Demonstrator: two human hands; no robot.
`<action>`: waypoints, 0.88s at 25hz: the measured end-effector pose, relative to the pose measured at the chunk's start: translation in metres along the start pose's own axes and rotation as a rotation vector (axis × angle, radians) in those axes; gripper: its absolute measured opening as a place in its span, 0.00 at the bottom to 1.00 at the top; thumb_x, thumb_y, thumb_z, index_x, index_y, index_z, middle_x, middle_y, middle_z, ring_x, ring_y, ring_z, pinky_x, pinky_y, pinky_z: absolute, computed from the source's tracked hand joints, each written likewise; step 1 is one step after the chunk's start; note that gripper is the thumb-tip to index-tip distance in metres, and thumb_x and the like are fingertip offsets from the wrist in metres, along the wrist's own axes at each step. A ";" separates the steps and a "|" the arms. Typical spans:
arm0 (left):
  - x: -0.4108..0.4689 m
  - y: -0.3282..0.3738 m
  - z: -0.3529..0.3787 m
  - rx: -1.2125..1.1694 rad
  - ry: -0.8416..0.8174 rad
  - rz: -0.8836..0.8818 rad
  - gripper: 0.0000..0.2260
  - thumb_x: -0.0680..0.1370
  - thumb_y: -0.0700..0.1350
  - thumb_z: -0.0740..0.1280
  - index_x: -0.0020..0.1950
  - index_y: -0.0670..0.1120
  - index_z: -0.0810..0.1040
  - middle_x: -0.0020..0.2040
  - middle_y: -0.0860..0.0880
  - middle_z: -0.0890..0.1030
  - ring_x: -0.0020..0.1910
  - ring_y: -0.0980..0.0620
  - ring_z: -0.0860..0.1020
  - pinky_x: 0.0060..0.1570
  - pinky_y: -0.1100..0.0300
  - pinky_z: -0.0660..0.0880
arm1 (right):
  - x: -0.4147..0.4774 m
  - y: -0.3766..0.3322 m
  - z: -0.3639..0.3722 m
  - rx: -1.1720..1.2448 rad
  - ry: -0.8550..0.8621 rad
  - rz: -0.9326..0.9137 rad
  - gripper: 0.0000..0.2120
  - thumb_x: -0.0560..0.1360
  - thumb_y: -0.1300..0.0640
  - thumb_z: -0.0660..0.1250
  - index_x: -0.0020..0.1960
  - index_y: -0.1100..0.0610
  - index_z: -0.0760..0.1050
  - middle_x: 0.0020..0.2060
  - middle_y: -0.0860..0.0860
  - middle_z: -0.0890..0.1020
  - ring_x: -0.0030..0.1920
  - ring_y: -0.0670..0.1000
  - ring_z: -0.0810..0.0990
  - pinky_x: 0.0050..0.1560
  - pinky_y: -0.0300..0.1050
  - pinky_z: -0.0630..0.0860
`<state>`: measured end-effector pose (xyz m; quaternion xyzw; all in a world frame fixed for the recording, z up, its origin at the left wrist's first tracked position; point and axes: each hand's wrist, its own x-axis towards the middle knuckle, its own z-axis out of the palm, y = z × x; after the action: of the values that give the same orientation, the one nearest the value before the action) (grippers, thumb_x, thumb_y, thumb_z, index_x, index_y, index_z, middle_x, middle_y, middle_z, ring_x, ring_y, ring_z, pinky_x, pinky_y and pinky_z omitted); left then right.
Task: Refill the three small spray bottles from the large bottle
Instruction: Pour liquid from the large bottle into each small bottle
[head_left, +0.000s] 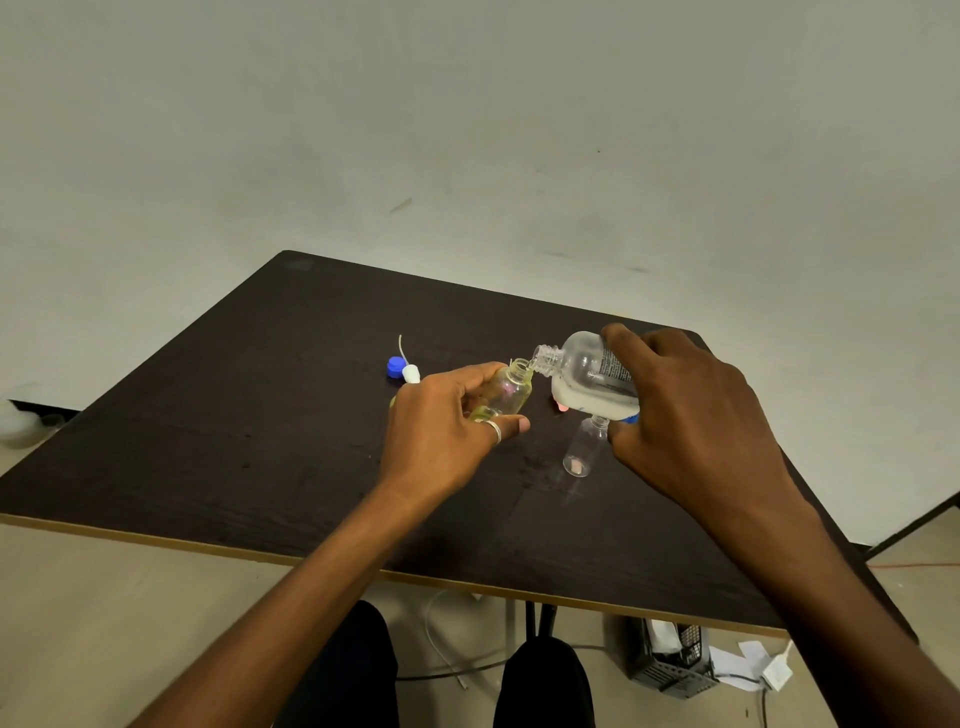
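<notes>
My left hand (447, 426) grips a small clear spray bottle (506, 389), uncapped and tilted, above the dark table (260, 441). My right hand (691, 410) holds the large clear bottle (587, 376) on its side, with whitish liquid pooled along its lower wall. Its open neck touches the small bottle's mouth. A second small bottle (582, 452) stands upright and uncapped below the large bottle. A white spray head with a dip tube (410, 371) and a blue cap (396, 366) lie to the left. Something pink (561, 408) shows behind the large bottle.
The table's front edge runs close to my knees. On the floor under it, at the right, are a black mesh basket (670, 660), papers and a white charger with cables (776, 673). A plain wall lies beyond the table.
</notes>
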<state>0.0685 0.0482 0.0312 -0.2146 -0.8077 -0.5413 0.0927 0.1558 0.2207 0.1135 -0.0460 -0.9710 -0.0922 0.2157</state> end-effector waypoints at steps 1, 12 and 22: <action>0.000 0.000 0.000 0.004 -0.002 -0.001 0.27 0.68 0.51 0.79 0.66 0.52 0.78 0.57 0.53 0.84 0.51 0.60 0.80 0.54 0.65 0.76 | 0.000 0.000 0.000 0.001 0.006 -0.002 0.35 0.67 0.51 0.75 0.71 0.49 0.65 0.57 0.53 0.77 0.54 0.56 0.77 0.42 0.42 0.66; 0.000 0.000 0.000 -0.004 0.000 -0.007 0.27 0.68 0.51 0.79 0.66 0.53 0.79 0.56 0.54 0.84 0.50 0.61 0.80 0.55 0.66 0.77 | -0.001 0.000 -0.001 -0.019 0.000 -0.005 0.35 0.68 0.49 0.75 0.71 0.49 0.64 0.57 0.53 0.77 0.53 0.55 0.77 0.41 0.41 0.66; 0.000 -0.001 0.000 -0.008 0.004 -0.006 0.26 0.68 0.51 0.79 0.66 0.53 0.79 0.56 0.53 0.84 0.49 0.61 0.80 0.54 0.67 0.76 | 0.000 0.001 0.002 -0.033 0.014 -0.008 0.35 0.66 0.50 0.76 0.69 0.49 0.66 0.53 0.53 0.78 0.50 0.55 0.77 0.40 0.42 0.66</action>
<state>0.0676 0.0481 0.0300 -0.2116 -0.8060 -0.5451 0.0920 0.1549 0.2217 0.1119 -0.0448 -0.9679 -0.1096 0.2215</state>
